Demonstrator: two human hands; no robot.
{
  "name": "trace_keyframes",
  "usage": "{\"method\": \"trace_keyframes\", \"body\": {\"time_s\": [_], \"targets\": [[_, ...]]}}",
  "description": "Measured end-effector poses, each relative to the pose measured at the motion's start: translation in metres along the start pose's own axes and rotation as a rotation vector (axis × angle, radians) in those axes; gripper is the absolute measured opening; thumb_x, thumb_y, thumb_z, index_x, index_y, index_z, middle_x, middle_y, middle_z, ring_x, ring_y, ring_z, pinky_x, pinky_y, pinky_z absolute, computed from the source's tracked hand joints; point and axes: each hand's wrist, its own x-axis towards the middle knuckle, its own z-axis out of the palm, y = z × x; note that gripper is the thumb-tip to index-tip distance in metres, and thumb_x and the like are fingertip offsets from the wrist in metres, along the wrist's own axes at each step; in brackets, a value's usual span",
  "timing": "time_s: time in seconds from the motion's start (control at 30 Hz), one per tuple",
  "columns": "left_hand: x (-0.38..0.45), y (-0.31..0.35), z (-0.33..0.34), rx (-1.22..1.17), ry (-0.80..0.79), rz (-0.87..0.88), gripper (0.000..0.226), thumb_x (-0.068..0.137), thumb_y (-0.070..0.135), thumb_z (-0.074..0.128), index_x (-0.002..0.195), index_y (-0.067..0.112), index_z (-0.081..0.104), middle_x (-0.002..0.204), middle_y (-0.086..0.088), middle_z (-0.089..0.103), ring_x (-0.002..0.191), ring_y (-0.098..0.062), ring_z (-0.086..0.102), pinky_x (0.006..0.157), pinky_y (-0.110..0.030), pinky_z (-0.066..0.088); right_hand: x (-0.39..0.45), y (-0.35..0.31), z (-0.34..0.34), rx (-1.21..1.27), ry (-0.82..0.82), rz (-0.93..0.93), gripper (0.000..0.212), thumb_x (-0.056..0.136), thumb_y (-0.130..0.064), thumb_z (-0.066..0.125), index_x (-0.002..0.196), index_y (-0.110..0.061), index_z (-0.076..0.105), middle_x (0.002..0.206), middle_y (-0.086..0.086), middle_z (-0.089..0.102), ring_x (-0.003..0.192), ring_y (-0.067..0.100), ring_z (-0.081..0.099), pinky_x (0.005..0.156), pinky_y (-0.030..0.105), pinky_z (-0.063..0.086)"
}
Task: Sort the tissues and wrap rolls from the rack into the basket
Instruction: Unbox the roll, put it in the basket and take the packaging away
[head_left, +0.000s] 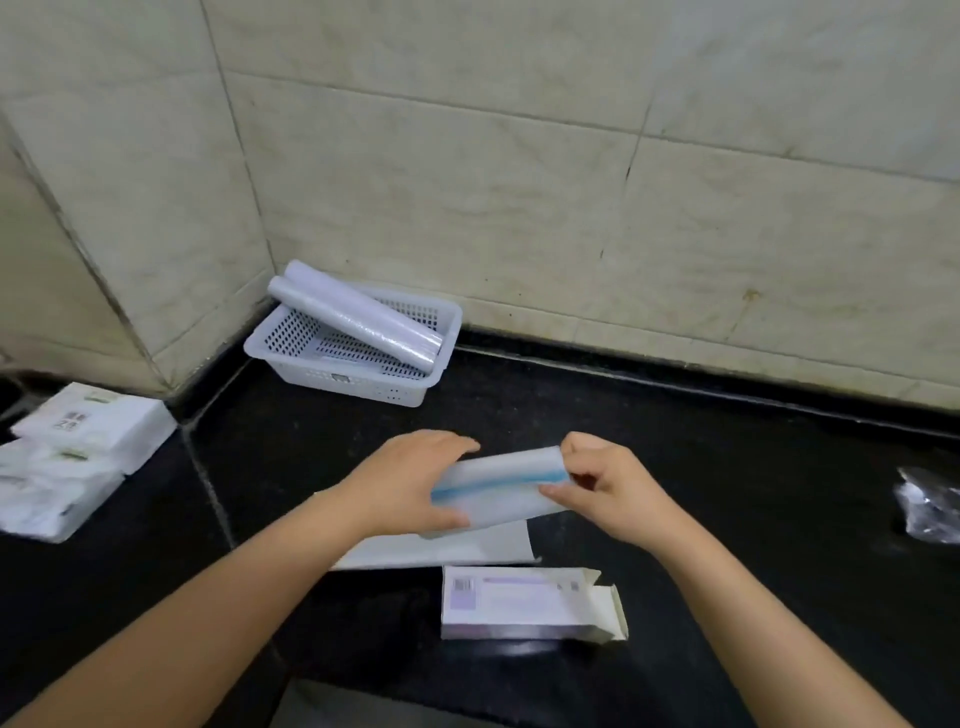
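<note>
Both hands are gripping one white, blue-striped wrap roll (498, 486) above the black counter (727, 493): left hand (415, 480) is clasping its left end, right hand (605, 480) is pinching its right end. Behind them, two wrap rolls (358, 317) are lying in the white basket (311, 358).

Counter layout, hands at the middle

A basket (311, 358) sat at the back corner with two wrap rolls (358, 317) leaning in it. Tissue packs (78, 457) lay far left. Both hands held a roll (498, 488) at centre; an open box (524, 603) lay before it, a crumpled bag (930, 509) far right.
</note>
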Motion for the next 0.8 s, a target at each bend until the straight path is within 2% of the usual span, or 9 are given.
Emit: {"method": "trace_keyframes", "body": {"time_s": [0.07, 0.17, 0.27, 0.4, 0.47, 0.63, 0.73, 0.77, 0.8], "targets": [[-0.007, -0.019, -0.011, -0.1, -0.101, -0.061, 0.04, 0.079, 0.029, 0.068, 0.117, 0.024, 0.055, 0.113, 0.003, 0.062, 0.105, -0.016, 0.058, 0.089, -0.031, 0.047, 0.022, -0.003, 0.007, -0.013, -0.038, -0.075, 0.031, 0.079, -0.001, 0.067, 0.052, -0.005, 0.053, 0.064, -0.007, 0.037, 0.057, 0.005, 0.037, 0.053, 0.011, 0.031], [-0.012, -0.042, -0.017, -0.074, -0.145, -0.146, 0.021, 0.089, 0.025, 0.057, 0.108, 0.015, 0.056, 0.104, -0.004, 0.063, 0.096, -0.021, 0.06, 0.084, -0.035, 0.048, 0.054, -0.001, 0.017, -0.052, -0.106, -0.147, 0.022, 0.079, -0.003, 0.067, 0.067, 0.014, 0.059, 0.072, 0.006, 0.046, 0.062, 0.008, 0.04, 0.056, 0.009, 0.032], [-0.004, -0.062, -0.019, 0.074, -0.145, -0.21, 0.019, 0.094, 0.021, 0.047, 0.109, 0.011, 0.054, 0.108, -0.009, 0.063, 0.099, -0.026, 0.059, 0.085, -0.038, 0.047, 0.088, 0.001, 0.028, -0.111, -0.167, -0.206, 0.012, 0.079, -0.01, 0.068, 0.085, 0.0, 0.067, 0.082, 0.002, 0.052, 0.071, 0.011, 0.049, 0.06, 0.01, 0.034], [0.027, -0.087, -0.026, 0.262, -0.174, -0.267, 0.023, 0.091, 0.013, 0.052, 0.113, 0.015, 0.051, 0.112, -0.008, 0.062, 0.099, -0.023, 0.061, 0.077, -0.028, 0.046, 0.134, 0.01, 0.045, -0.294, -0.237, -0.239, 0.033, 0.079, -0.027, 0.065, 0.111, -0.019, 0.058, 0.105, -0.001, 0.061, 0.092, 0.012, 0.056, 0.08, 0.023, 0.046], [0.045, -0.097, -0.033, 0.28, -0.169, -0.29, 0.021, 0.09, 0.012, 0.052, 0.111, 0.015, 0.051, 0.112, -0.007, 0.062, 0.099, -0.022, 0.061, 0.076, -0.027, 0.045, 0.159, 0.012, 0.051, -0.384, -0.262, -0.26, 0.025, 0.082, -0.029, 0.058, 0.105, -0.02, 0.059, 0.105, 0.001, 0.063, 0.095, 0.018, 0.059, 0.08, 0.03, 0.047], [0.094, -0.141, -0.046, 0.257, -0.093, -0.298, 0.021, 0.094, 0.023, 0.047, 0.111, 0.012, 0.053, 0.114, -0.007, 0.061, 0.101, -0.023, 0.058, 0.072, -0.025, 0.037, 0.224, 0.035, 0.058, -0.496, -0.142, -0.354, 0.017, 0.087, -0.02, 0.051, 0.085, -0.008, 0.063, 0.094, 0.01, 0.066, 0.088, 0.027, 0.06, 0.062, 0.028, 0.035], [0.112, -0.179, -0.047, 0.006, -0.079, -0.354, 0.052, 0.087, 0.044, 0.056, 0.133, 0.02, 0.044, 0.124, 0.008, 0.052, 0.112, -0.012, 0.052, 0.085, -0.019, 0.035, 0.258, 0.054, 0.06, -0.481, -0.096, -0.35, 0.016, 0.087, -0.017, 0.051, 0.087, -0.008, 0.064, 0.094, 0.008, 0.065, 0.09, 0.025, 0.059, 0.061, 0.026, 0.031], [0.116, -0.19, -0.047, -0.13, -0.047, -0.376, 0.055, 0.088, 0.045, 0.055, 0.135, 0.022, 0.043, 0.122, 0.012, 0.048, 0.113, -0.008, 0.048, 0.089, -0.018, 0.034, 0.267, 0.061, 0.06, -0.48, -0.078, -0.328, 0.016, 0.087, -0.017, 0.051, 0.091, -0.009, 0.065, 0.095, 0.007, 0.065, 0.09, 0.024, 0.058, 0.062, 0.025, 0.032], [0.12, -0.202, -0.046, -0.24, 0.002, -0.384, 0.044, 0.091, 0.042, 0.051, 0.131, 0.024, 0.048, 0.116, 0.014, 0.047, 0.109, -0.007, 0.047, 0.09, -0.018, 0.035, 0.274, 0.068, 0.061, -0.47, -0.054, -0.306, 0.017, 0.088, -0.016, 0.051, 0.094, -0.01, 0.066, 0.095, 0.006, 0.066, 0.09, 0.023, 0.059, 0.063, 0.024, 0.034]]}}
